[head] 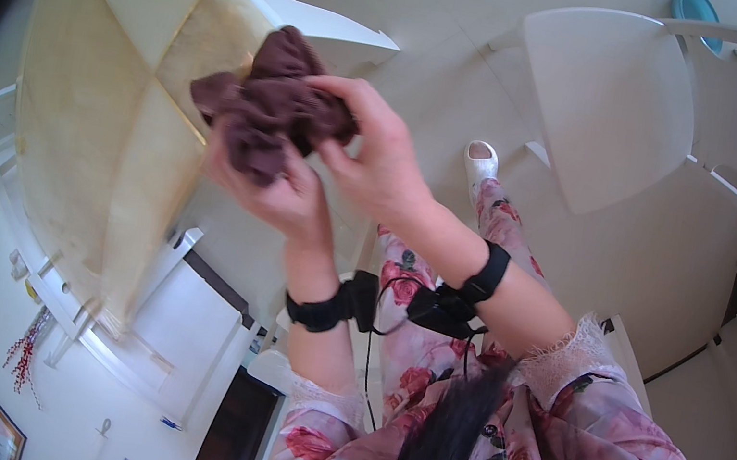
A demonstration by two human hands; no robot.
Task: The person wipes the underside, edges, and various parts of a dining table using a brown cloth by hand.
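Note:
A crumpled dark maroon cloth (pixel 280 102) is bunched up between both hands. My left hand (pixel 272 192) grips its lower part from below, thumb over the folds. With thumb and fingers my right hand (pixel 374 151) pinches the cloth's right side. Both hands are raised beside the corner of a table with a cream, gold-edged covering (pixel 78 130). Whether the cloth touches the tabletop cannot be told. Each wrist bears a black strap with a small dark device and a cable.
A white chair (pixel 608 109) stands at upper right, with a teal basin (pixel 700 19) behind it. Another white chair (pixel 184 323) is at the table's lower side. A white scalloped furniture edge (pixel 303 11) lies beyond the table corner. A white shoe (pixel 480 165) rests on the tiled floor.

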